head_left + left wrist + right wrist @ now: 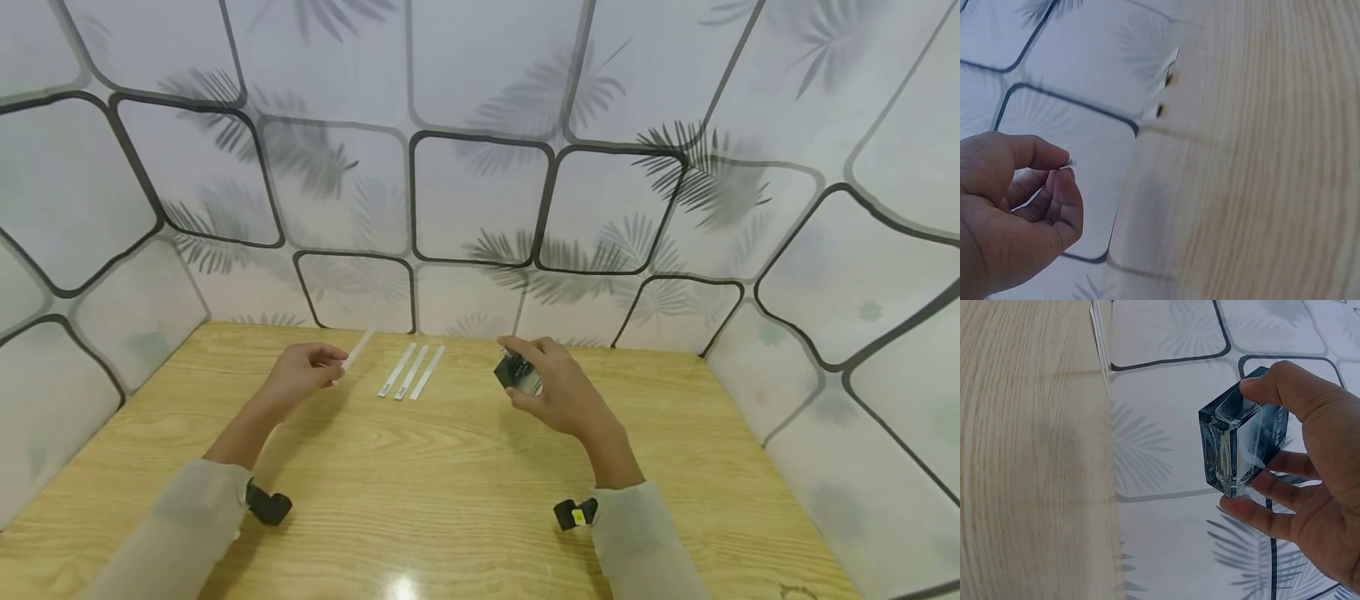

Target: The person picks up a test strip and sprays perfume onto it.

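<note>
My left hand (pixel 302 375) pinches one end of a thin white paper strip (pixel 358 350) between thumb and fingertips, at the left above the table. From the left wrist view only the strip's near end (pixel 1069 164) shows at the fingertips. A dark blue, box-shaped glass perfume bottle (pixel 1235 440) is gripped by my right hand (pixel 562 390), thumb on one side and fingers on the other. The bottle is held tilted above the table. Between the hands lie three white paper strips (pixel 411 372) side by side, two bearing small dark print at their near ends.
The light wood table (pixel 435 483) runs back to a wall covering (pixel 480 200) with dark-outlined panels and grey leaf prints, which also closes in both sides. A black wrist camera (pixel 268 504) sits at the left cuff, another camera (pixel 576 514) at the right.
</note>
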The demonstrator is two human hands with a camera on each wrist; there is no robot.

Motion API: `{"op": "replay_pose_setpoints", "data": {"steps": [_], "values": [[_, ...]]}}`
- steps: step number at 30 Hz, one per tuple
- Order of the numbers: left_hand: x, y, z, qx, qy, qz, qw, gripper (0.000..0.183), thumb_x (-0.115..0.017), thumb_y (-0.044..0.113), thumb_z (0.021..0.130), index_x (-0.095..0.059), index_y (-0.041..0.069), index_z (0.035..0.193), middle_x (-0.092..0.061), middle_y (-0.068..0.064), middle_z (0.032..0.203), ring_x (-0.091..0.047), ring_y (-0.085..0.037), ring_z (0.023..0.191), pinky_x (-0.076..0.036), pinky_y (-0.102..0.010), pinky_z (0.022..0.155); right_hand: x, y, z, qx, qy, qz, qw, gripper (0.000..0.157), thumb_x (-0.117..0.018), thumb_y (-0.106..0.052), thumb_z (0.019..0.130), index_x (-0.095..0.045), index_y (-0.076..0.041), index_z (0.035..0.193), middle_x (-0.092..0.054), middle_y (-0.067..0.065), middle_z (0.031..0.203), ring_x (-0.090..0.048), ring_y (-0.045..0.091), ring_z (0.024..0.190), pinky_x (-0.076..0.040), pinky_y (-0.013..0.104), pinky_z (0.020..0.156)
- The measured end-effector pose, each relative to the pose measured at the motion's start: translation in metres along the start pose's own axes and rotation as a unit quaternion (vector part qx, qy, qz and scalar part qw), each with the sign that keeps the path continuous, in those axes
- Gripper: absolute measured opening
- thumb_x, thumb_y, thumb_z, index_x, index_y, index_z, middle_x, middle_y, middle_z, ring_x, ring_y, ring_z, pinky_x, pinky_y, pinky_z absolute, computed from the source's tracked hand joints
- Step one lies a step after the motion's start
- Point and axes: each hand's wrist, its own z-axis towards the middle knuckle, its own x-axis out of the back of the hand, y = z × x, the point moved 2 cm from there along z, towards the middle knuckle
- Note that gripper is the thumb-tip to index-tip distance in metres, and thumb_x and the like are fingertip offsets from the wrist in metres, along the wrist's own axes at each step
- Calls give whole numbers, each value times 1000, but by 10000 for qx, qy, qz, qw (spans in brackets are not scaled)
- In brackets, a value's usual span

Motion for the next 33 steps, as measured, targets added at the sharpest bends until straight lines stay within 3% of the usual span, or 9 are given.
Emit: {"op": "replay_pose_setpoints", "data": {"steps": [13,22,33], "values": [[-42,31,-4,-496,-363,83,9981,27,-66,6,98,-66,-4,124,-66,-19,115,-64,-28,100,-57,-51,86,0,-1,3,22,-43,-8,10000,71,-80,-18,90,-48,-19,153,-59,14,120,-58,26,103,-53,45,80],[-68,55,-7,-846,-475,107,9952,23,-68,7,97,-70,2,119,-69,-11,106,-65,-23,94,-57,-34,74,-1,-2,3,48,-54,25,10000,71,-80,-19,90,-48,-19,154,-59,15,121,-58,28,104,-54,46,80],[-88,76,-12,-1046,-560,-117,9929,21,-69,7,97,-71,6,117,-68,-7,105,-64,-22,93,-56,-33,72,0,-1,2,-34,-106,15,9999,69,-78,-20,92,-47,-20,154,-59,14,125,-58,29,110,-54,50,86]]}}
